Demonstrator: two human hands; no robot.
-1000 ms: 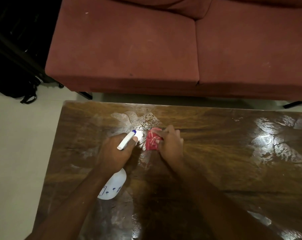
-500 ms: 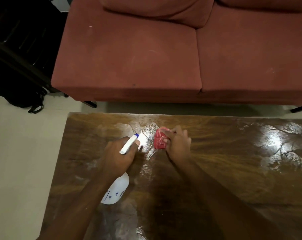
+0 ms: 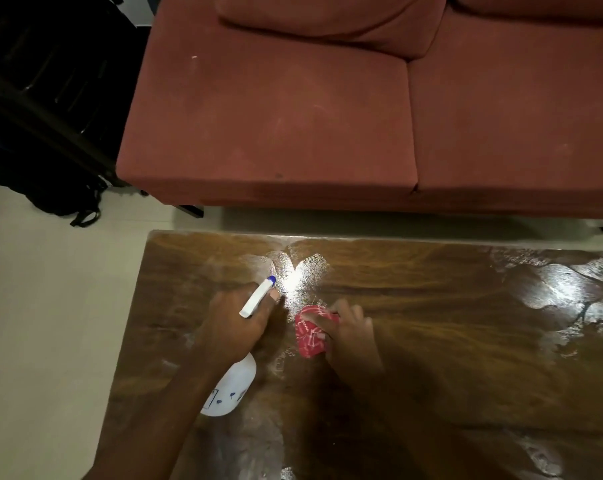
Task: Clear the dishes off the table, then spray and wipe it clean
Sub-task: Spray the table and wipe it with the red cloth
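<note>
A dark wooden table fills the lower part of the head view, its top glossy with wet streaks. My left hand grips the neck of a white spray bottle with a blue-tipped nozzle pointing toward the far edge. My right hand holds a bunched red patterned cloth against the tabletop, just right of the bottle. A bright wet patch lies on the wood beyond both hands. No dishes show on the table.
A red sofa stands right behind the table's far edge, with a narrow strip of pale floor between and to the left. A black bag and dark furniture sit at the upper left.
My right hand has drawn the red cloth back toward me and slightly right, away from the wet patch. The view has tilted up, showing more sofa. My left hand keeps its hold on the bottle.
</note>
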